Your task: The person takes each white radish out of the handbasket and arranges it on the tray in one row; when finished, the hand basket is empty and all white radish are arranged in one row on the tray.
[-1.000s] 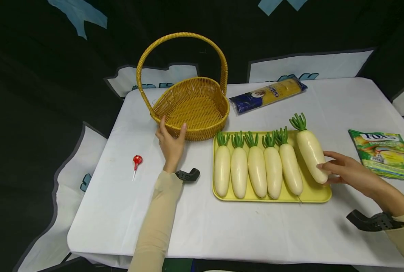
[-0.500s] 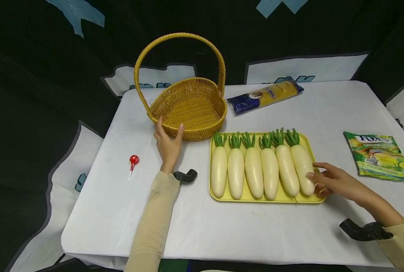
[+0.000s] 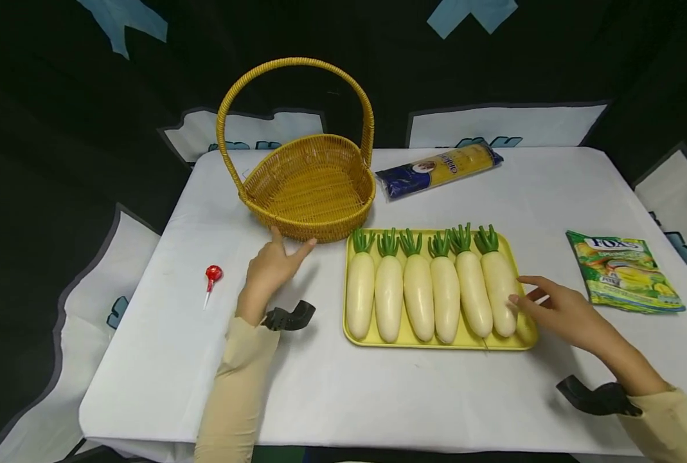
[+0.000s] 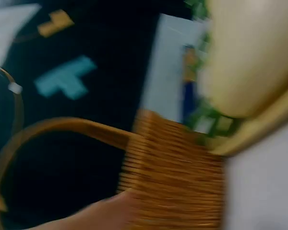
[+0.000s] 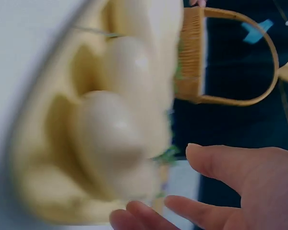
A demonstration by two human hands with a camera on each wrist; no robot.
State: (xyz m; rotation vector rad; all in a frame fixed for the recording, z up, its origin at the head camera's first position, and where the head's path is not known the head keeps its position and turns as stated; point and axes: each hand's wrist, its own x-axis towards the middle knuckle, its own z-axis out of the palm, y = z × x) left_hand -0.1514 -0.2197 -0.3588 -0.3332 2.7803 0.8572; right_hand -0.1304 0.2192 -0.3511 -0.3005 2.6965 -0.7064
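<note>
Several white radishes with green stem tops lie side by side on a yellow tray [image 3: 521, 341]. Just right of the rightmost radish [image 3: 500, 292], my right hand [image 3: 563, 312] is spread, thumb and fingertips right at its lower end. In the right wrist view the thumb and fingers of that hand [image 5: 221, 191] stand apart with nothing between them. A yellow wicker basket [image 3: 314, 228] with a tall arched handle stands upright at the back, nothing inside it. My left hand [image 3: 270, 273] is at its near side, thumb and forefinger spread, below the rim.
A blue and yellow pasta packet [image 3: 441, 170] lies behind the tray. To the right is a green candy bag [image 3: 626, 273] marked FOX'S. A red lollipop [image 3: 213, 276] lies left of my left hand on the white tablecloth [image 3: 164, 379]. Dark curtain hangs behind the table.
My right hand has lowered the last radish onto the tray's right side and let go of it. My left hand has come off the basket rim, towards me.
</note>
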